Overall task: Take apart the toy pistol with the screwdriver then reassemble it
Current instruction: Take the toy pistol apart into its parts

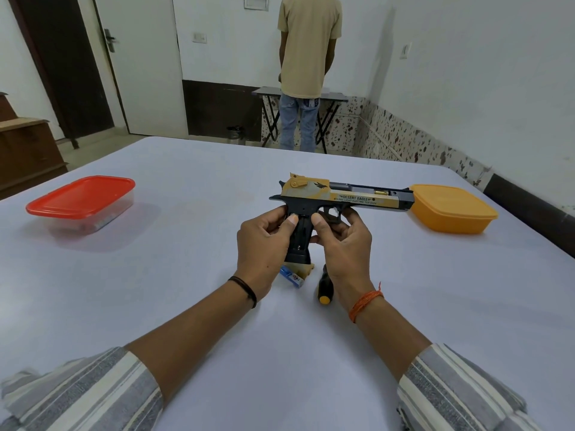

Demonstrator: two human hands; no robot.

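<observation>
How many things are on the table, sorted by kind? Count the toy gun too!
Boxes: 2, red-lidded box and orange box
Toy guns: 1, pistol, held in left hand and right hand
Screwdrivers: 1, screwdriver
Small loose bits under the pistol: 2, blue piece and tan piece
Total: 6

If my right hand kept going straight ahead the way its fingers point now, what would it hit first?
The right hand already grips the toy pistol at the trigger guard, its fingers pointing up and away. Straight on, it would likely meet the pistol's gold slide first. The orange container lies well to the right, probably off that line.
</observation>
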